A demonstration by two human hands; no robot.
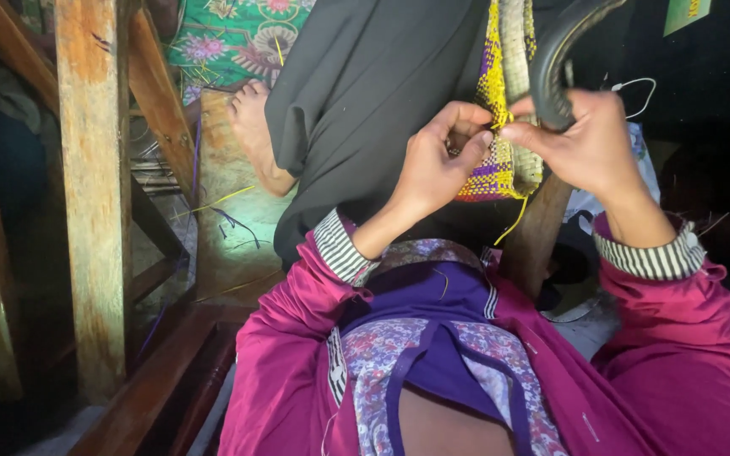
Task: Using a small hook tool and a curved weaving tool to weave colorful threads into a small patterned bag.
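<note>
1. Working the edge of a yellow and purple woven piece (500,127), our two hands meet in the upper middle of the frame, so we judge the weaving or finishing of a strand to be the step in hand.
2. Left hand (433,165) now: fingers curled in tight, thumb and forefinger pinched narrowly on the weave near its lower edge. What exactly sits between the fingertips is too small to tell.
3. Right hand (580,139) comes in from the right, forefinger and thumb nipped close and touching the same spot on the weave, with the left fingertips just beside them.
4. A dark curved handle (555,63) arcs up past the right hand to the top edge; the hand touches it, though whether it is gripped we cannot tell.
5. A loose yellow strand (514,224) dangles below the piece.
6. Next move, as we read it, calls for a fine pinch and a steady hold with the other hand.
7. Upper left of the frame: a bare foot (255,131) of another person rests beside a wooden post (95,194).
</note>
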